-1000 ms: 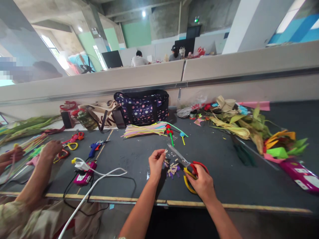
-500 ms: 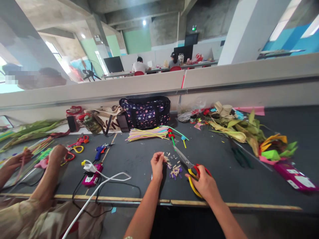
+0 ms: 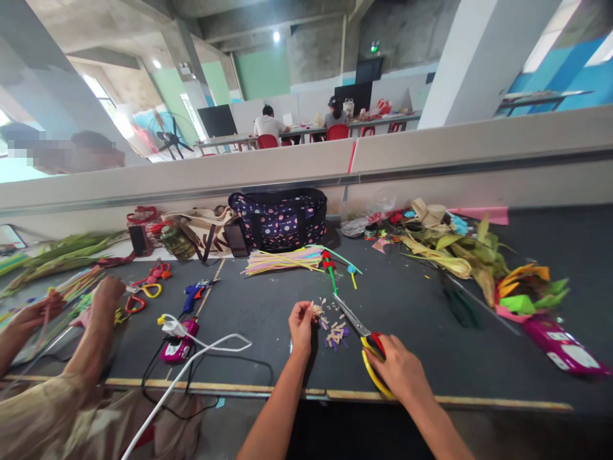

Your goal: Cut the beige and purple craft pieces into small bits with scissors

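Observation:
My left hand (image 3: 301,324) is closed in a pinch on a small pale strip piece (image 3: 316,310), held just above the dark table (image 3: 416,319). My right hand (image 3: 401,369) grips the red and yellow handles of a pair of scissors (image 3: 360,332), whose blades point up and left toward the pinched piece. Between my hands lies a small heap of cut beige and purple bits (image 3: 336,331).
A bundle of pastel strips (image 3: 283,259) lies beyond the heap, with a spotted bag (image 3: 280,219) behind it. Dried leaves and coloured scraps (image 3: 469,255) are piled at the right. A pink glue gun (image 3: 178,345) with white cable sits left. Another person's hands (image 3: 71,300) work at the far left.
The scissor blades have come closer together and my right hand has drawn slightly toward me. The view has shifted a little; the other person's hands have moved slightly.

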`<state>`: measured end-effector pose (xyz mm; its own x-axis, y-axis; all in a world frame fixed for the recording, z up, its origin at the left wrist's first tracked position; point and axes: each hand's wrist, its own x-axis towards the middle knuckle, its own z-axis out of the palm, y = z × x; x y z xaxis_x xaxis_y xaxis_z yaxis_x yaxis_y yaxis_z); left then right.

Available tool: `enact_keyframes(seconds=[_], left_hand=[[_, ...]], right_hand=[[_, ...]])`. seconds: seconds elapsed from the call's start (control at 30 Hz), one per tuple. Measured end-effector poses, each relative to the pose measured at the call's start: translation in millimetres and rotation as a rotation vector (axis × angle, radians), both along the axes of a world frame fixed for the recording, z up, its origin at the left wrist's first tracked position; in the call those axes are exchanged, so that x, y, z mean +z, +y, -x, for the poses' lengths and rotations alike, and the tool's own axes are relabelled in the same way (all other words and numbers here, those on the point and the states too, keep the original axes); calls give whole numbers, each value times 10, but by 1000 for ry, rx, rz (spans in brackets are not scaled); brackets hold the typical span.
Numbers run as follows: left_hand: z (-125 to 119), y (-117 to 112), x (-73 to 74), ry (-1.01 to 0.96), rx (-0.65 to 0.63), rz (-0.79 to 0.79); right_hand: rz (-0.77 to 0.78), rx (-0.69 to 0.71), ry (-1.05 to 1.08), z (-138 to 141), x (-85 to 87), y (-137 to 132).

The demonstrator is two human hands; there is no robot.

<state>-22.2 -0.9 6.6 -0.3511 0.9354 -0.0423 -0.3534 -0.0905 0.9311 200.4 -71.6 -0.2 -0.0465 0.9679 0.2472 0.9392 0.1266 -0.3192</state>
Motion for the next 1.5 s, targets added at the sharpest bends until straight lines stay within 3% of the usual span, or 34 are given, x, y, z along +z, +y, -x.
enact_keyframes(seconds=[0.13,0.3,0.37,0.53,0.73,1.5], left_hand=[[-4,-85,47,-73,-52,73],[-21,-142,119,-254,-171,207],[-24,-150,141,-335,-211,248],[-54,-167,216,-541,-285,295],[-141,-195,301,-691,-346,275],[-289,-253,292,-741,-299,220]], right_hand=[[56,-31,223,75,-56,-37],[215,182,543,138,-18,-40],[215,202,587,168,44,-58],[78,121,310,273,153,-109],[-30,175,115,320,-3,-146],[-25,189,42,372,9,-136]])
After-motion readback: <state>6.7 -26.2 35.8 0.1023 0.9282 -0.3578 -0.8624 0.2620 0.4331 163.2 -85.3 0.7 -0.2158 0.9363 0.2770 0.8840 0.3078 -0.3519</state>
